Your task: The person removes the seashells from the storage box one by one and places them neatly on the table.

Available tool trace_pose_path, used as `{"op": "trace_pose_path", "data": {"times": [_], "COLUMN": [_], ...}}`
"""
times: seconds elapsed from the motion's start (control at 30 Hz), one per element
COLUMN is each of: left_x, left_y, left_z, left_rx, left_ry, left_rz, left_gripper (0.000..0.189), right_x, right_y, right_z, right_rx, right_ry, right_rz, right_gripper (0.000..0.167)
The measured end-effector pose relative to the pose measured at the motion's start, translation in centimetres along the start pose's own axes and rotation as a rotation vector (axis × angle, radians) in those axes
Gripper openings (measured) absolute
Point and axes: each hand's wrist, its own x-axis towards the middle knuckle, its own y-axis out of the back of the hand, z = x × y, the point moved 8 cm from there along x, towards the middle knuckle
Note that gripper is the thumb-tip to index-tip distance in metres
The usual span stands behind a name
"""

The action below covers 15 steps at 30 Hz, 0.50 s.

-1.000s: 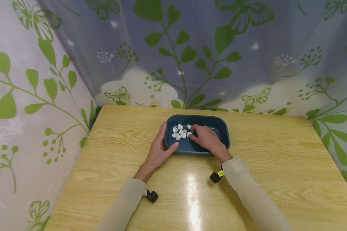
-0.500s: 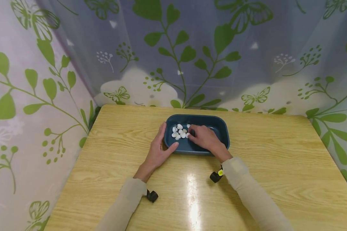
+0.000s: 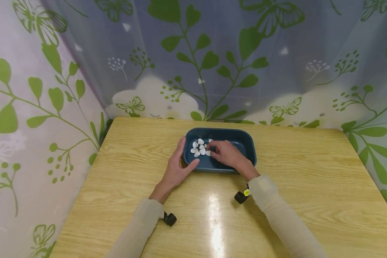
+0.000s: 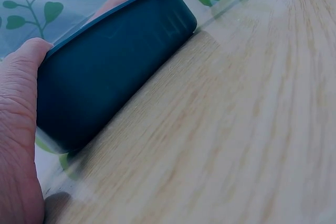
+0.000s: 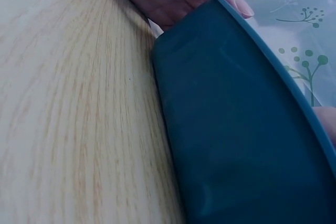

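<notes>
A dark blue rectangular tub [image 3: 225, 167] sits on the wooden table, with several small white seashells [image 3: 200, 142] gathered in its left half. My left hand [image 3: 175, 168] holds the tub's left end, its thumb over the near rim and its fingers along the outer side. In the right wrist view, that thumb laps over the rim. My right hand [image 3: 228, 154] reaches inside with bent fingers, its fingertips at a white shell [image 3: 208, 153] on the right of the group. Whether it pinches the shell is hidden. Both wrist views show mostly the tub's outer wall [image 4: 115, 72].
The pale wooden table [image 3: 132, 150] extends on both sides of the tub and in front of it. Behind it hangs a patterned curtain [image 3: 213, 71] with green leaves and butterflies; another patterned cloth is at the left. Small black cameras are worn at both wrists.
My right hand has shifted slightly left inside the tub. The shells nearest its fingertips have slid a little to the left. My left hand and the tub have stayed in place.
</notes>
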Motion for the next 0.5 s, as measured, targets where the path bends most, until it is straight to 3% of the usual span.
{"op": "trace_pose_path", "data": {"times": [0.17,0.37,0.5], "left_x": [-0.01,0.05,0.05], "left_y": [-0.03,0.00,0.03], "left_z": [-0.08,-0.10,-0.06], "left_rx": [-0.001,0.003,0.000], "left_ry": [-0.004,0.003,-0.001], "left_rz": [0.003,0.001,0.002], "left_gripper": [0.094,0.094,0.093], "right_x": [0.02,0.04,-0.30], "right_y": [-0.08,0.37,0.71], "right_z": [0.24,0.26,0.13], "right_rx": [0.009,-0.078,-0.113], "right_ry": [-0.017,-0.058,-0.058], "right_rz": [-0.001,0.011,-0.010], "right_gripper": [0.021,0.015,0.021]}}
